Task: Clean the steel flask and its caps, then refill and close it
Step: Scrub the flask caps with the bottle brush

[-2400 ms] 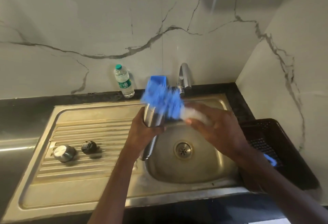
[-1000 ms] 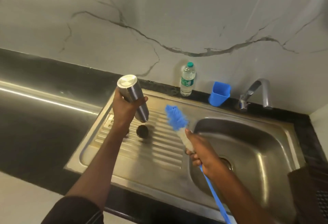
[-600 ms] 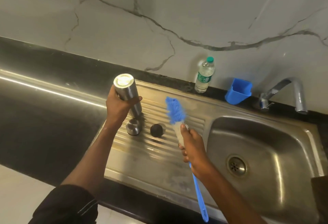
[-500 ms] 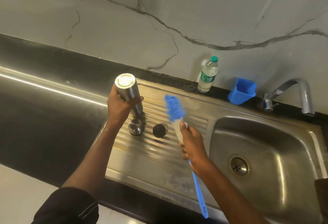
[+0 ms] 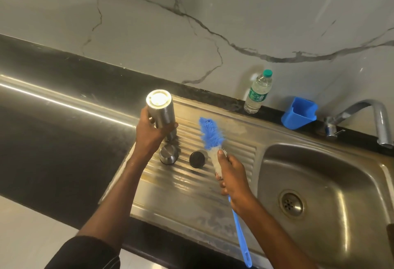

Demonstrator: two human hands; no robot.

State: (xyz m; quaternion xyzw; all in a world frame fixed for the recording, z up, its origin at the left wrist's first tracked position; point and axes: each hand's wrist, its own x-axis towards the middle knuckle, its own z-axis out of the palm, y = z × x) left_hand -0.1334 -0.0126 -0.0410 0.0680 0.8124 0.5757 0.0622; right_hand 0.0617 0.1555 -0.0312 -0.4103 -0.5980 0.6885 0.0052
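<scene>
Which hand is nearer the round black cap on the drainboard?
Right hand, gripping the blue bottle brush just beside the round black cap. Left hand holds the steel flask farther off.

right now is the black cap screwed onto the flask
No, the black cap lies on the ribbed drainboard beside the steel cap, apart from the flask that the left hand holds upside down.

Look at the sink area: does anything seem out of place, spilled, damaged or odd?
Nothing looks spilled or broken. The one unusual thing: the left hand holds the flask upside down over the ribbed drainboard, base up. Its steel cap and black cap sit there separately. The right hand grips the brush.
</scene>
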